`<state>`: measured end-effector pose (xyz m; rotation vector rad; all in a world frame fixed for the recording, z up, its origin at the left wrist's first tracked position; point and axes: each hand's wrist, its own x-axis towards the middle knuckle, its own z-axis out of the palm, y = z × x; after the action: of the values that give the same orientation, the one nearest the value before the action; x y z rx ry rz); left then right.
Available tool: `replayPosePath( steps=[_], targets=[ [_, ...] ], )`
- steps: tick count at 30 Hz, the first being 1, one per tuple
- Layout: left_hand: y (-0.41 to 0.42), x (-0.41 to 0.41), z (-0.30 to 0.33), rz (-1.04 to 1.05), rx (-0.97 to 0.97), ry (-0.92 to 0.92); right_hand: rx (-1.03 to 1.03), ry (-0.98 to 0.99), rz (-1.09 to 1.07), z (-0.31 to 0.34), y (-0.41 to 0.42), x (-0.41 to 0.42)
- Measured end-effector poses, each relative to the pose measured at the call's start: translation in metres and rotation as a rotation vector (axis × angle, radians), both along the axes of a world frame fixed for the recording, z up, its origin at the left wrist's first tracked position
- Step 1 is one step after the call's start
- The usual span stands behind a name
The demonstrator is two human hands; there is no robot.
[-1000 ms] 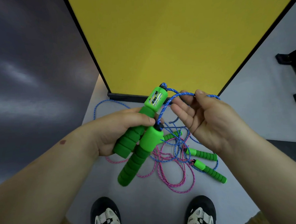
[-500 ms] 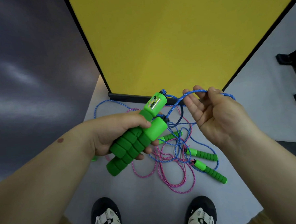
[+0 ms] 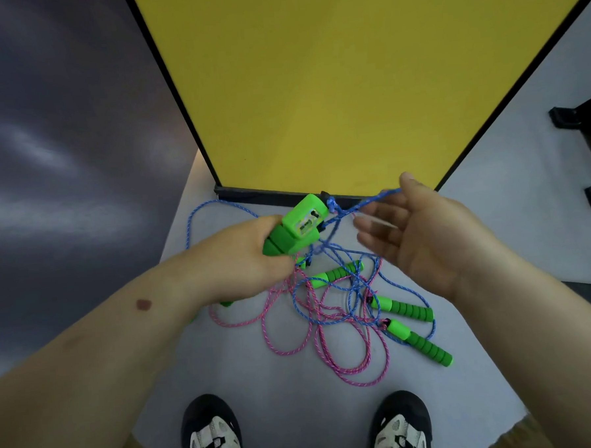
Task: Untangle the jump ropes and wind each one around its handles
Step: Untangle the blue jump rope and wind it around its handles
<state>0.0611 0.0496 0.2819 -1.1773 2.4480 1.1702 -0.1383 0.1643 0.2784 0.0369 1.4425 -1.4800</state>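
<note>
Person standing over tangled jump ropes, pair of green handles in left hand, blue cord across right hand.

Nearest: two shoes [image 3: 212, 433] on the grey floor [image 3: 296, 395]. Beyond them, the pink rope [image 3: 327, 342] and a blue rope [image 3: 355, 282] lie tangled with three loose green handles [image 3: 403, 309]. Above the pile, left hand [image 3: 234, 264] is clenched round the held handles [image 3: 296, 229], heads pointing away toward the yellow board [image 3: 348, 84]. Right hand [image 3: 421, 237] is palm-up, fingers relaxed and spread; the blue cord [image 3: 365, 202] runs from the handle heads to its index finger; whether it is pinched, cannot tell. Versus 0.5 s ago: handles drawn deeper into the fist, foam grips now mostly hidden; right hand has opened wider.
</note>
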Motion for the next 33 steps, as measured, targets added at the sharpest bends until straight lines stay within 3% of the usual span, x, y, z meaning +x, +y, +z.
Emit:
replayPosePath(
  steps=[4, 7, 10, 13, 16, 22, 33],
  targets=[
    [0.001, 0.001, -0.015, -0.135, -0.364, -0.026, 0.1, 0.343, 0.17, -0.005, 0.004, 0.008],
    [0.003, 0.0, -0.017, -0.203, -0.534, -0.054, 0.008, 0.727, 0.177, -0.005, 0.007, 0.015],
    [0.01, -0.003, -0.016, -0.275, -0.717, -0.009, -0.118, 0.86, 0.285, -0.008, 0.01, 0.022],
    [0.019, -0.009, -0.012, -0.32, -0.834, 0.011, -0.154, 0.836, 0.525, -0.012, 0.012, 0.029],
    [0.023, -0.013, -0.005, -0.299, -0.921, 0.036, -0.185, 0.821, 0.618, -0.013, 0.014, 0.032],
    [0.025, -0.016, 0.0, -0.25, -0.907, 0.069, -0.231, 0.691, 0.546, -0.004, 0.014, 0.03],
    [0.024, -0.012, 0.008, -0.126, -0.939, 0.005, -0.287, 0.629, 0.529, 0.0, 0.015, 0.026]
  ],
)
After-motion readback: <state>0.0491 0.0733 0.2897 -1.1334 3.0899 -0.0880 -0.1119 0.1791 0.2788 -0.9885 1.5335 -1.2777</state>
